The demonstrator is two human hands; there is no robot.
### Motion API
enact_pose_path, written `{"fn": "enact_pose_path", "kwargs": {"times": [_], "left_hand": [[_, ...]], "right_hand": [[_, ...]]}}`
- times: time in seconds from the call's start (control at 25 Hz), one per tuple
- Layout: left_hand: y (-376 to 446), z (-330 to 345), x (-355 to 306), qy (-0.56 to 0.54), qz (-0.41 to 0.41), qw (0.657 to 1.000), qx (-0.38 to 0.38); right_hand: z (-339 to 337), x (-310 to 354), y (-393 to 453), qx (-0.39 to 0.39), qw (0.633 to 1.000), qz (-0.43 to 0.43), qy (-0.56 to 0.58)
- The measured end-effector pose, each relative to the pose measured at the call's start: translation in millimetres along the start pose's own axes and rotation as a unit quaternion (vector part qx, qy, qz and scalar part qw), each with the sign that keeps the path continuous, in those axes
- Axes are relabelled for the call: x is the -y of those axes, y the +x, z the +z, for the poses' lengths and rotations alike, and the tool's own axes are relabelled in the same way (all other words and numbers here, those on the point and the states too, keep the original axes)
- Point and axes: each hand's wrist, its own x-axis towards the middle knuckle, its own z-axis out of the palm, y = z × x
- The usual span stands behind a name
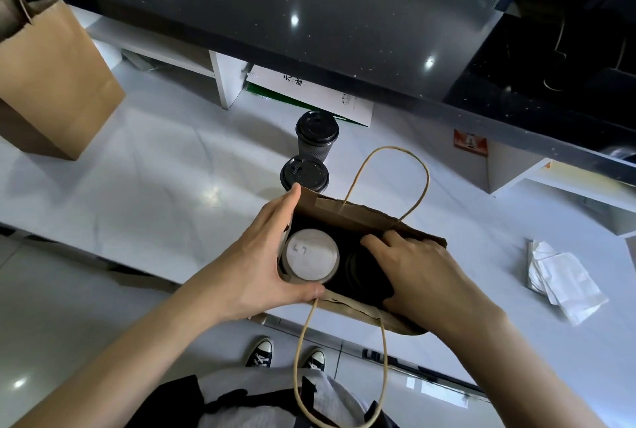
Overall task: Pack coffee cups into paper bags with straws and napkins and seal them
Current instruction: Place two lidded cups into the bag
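Observation:
An open brown paper bag (347, 214) with twine handles stands at the front edge of the white counter. Inside it, on the left, sits a cup with a white lid (311, 254); on the right is a dark-lidded cup (361, 269), partly hidden. My left hand (261, 255) clasps the bag's left end around the white-lidded cup. My right hand (423, 276) reaches into the bag's right side, fingers resting on the dark cup. Two black coffee cups (316, 133) (304, 174) stand just behind the bag. White napkins (564, 276) lie to the right.
A second brown paper bag (51, 83) stands at the far left. A dark raised countertop (275, 14) overhangs the back, with white shelving and a white and green box (309, 93) under it. My shoes and the floor show below the counter edge.

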Motion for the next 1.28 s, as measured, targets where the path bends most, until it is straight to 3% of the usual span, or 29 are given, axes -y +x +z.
{"fn": "enact_pose_path", "kwargs": {"times": [0.56,0.88,1.16,1.28], "left_hand": [[-0.6,0.0,-2.6,-0.001,0.003,1.0,0.003],[3.0,-4.2,-0.4,0.0,0.002,1.0,0.01],[4.8,-4.9,5.2,-0.018,0.021,1.0,0.007],[8.2,-7.0,4.9,-0.006,0.04,0.999,0.016]], "right_hand": [[4.0,16.7,22.9,0.038,0.994,0.019,-0.101],[1.0,20.6,16.4,0.046,0.996,0.041,-0.069],[-3.2,19.5,-9.2,-0.032,0.994,0.087,0.052],[-0.7,18.2,-28.0,-0.139,0.976,0.129,0.11]]}}
